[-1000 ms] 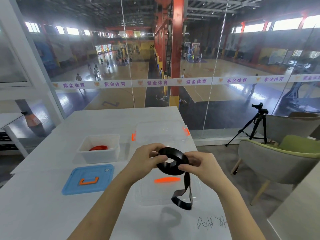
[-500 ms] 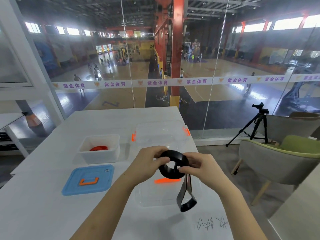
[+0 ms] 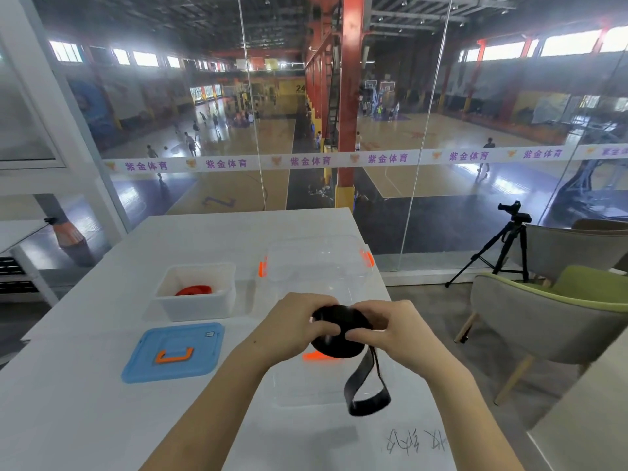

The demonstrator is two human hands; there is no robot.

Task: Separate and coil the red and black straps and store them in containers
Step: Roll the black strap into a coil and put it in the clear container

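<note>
Both hands are wrapped around the black strap (image 3: 339, 334) coil, left hand (image 3: 295, 328) pinching one side, right hand (image 3: 390, 329) the other, held above the clear lid (image 3: 326, 385) on the tabletop (image 3: 85, 419). A loose tail dangles below the right hand. The red strap (image 3: 193, 289) sits in the white container (image 3: 195, 294), off beyond the left hand, with the blue lid (image 3: 173, 351) just left of that hand.

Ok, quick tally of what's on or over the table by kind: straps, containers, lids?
Straps: 2, black strap in both hands, red strap in the white container.
Containers: 2, white container and clear container.
Lids: 2, blue lid and clear lid.
Total: 6.
</note>
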